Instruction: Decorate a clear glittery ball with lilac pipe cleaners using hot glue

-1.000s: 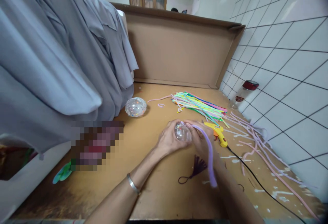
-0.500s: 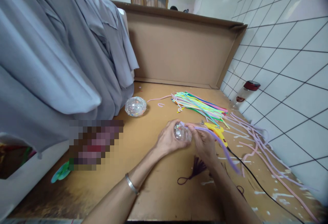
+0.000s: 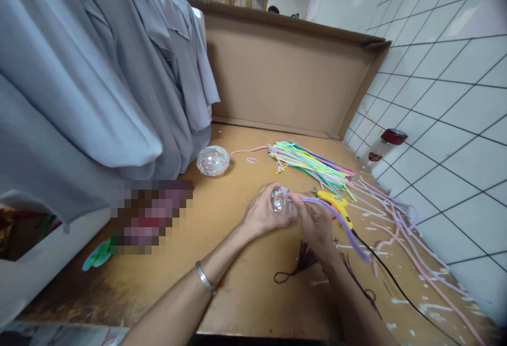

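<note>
My left hand [image 3: 262, 209] is wrapped round a small clear plastic ball [image 3: 279, 201] with coloured specks. A lilac pipe cleaner [image 3: 336, 209] is pinched in my right hand [image 3: 316, 224], its near end against the ball's upper right side and its long tail curving down to the right. Whether that end is stuck to the ball I cannot tell. Right behind my right hand lies a yellow hot glue gun [image 3: 335, 206]. A dark purple tassel [image 3: 304, 261] rests on the table below my right wrist, partly hidden by it.
A larger clear faceted bowl-like piece [image 3: 213, 160] stands at the left. Several coloured pipe cleaners [image 3: 312, 165] lie bundled behind my hands; loose ones run along the tiled wall [image 3: 447, 140]. A red-capped bottle [image 3: 382, 148] leans there. Cardboard [image 3: 285, 71] closes the back, grey cloth [image 3: 130, 71] the left.
The view has shifted slightly. Both hands keep their holds on the ball and the lilac pipe cleaner, with hardly any movement between them.
</note>
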A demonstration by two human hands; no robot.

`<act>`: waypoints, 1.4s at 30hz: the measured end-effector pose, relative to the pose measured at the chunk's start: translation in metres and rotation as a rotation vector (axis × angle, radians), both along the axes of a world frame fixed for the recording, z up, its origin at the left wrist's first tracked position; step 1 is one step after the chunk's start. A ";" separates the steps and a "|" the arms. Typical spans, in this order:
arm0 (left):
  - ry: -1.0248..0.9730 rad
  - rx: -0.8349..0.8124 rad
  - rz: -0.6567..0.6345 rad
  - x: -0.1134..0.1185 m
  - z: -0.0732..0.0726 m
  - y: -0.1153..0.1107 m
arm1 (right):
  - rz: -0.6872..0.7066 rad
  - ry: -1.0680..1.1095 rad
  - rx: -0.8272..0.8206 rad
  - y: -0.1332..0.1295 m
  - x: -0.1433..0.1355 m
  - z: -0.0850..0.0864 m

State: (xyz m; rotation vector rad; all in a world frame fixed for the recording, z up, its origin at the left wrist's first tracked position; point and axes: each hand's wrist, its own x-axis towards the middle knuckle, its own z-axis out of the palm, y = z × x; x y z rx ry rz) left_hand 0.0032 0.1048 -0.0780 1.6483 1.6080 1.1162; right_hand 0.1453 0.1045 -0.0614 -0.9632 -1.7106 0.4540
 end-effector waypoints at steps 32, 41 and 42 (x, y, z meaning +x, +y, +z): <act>0.010 0.088 -0.001 -0.001 -0.008 0.003 | 0.166 -0.160 0.169 0.003 0.004 -0.002; -0.154 0.078 -0.015 -0.004 -0.020 0.011 | 0.095 0.035 -0.126 0.002 -0.001 -0.001; -0.180 0.063 -0.022 -0.005 -0.020 0.012 | 0.108 0.073 -0.152 0.002 -0.002 -0.001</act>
